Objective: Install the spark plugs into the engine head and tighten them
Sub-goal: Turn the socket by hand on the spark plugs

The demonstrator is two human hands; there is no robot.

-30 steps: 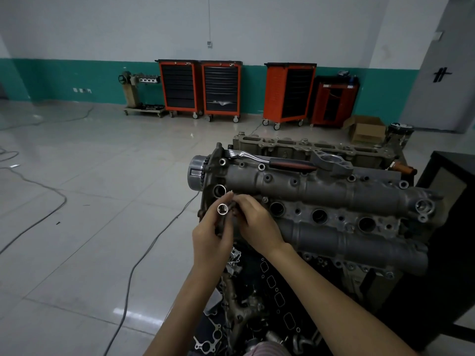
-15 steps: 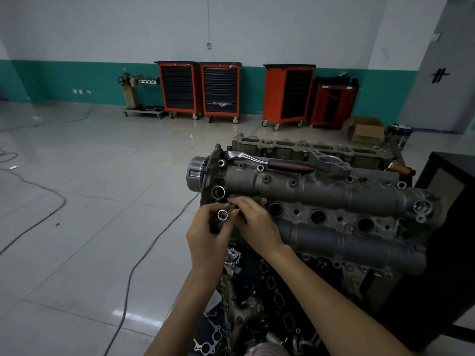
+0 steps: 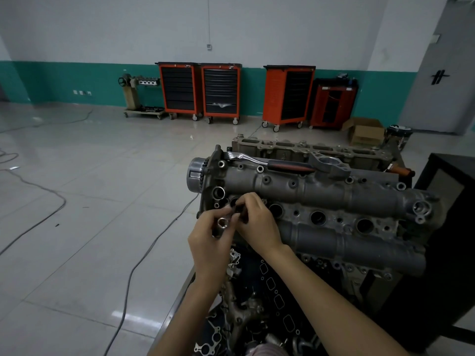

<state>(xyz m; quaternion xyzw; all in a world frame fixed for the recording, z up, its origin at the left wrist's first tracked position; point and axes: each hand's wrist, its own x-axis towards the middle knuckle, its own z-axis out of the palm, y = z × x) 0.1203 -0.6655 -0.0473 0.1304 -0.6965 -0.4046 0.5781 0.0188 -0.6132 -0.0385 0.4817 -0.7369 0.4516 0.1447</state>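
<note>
Over the near left end of the engine head (image 3: 321, 199), the left hand (image 3: 209, 244) is gripping a metal socket (image 3: 222, 223) with its open mouth facing up toward the camera, while the right hand (image 3: 258, 223) is pinching a small dark part, likely a spark plug (image 3: 240, 213), just right of that mouth. Both hands are touching; the nearest plug hole (image 3: 234, 201) is lying just beyond the fingertips, the others running right along the head

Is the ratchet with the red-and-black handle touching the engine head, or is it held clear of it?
Touching. The head view shows the ratchet lying flat along the engine head's far top edge; neither hand holds it.
</note>
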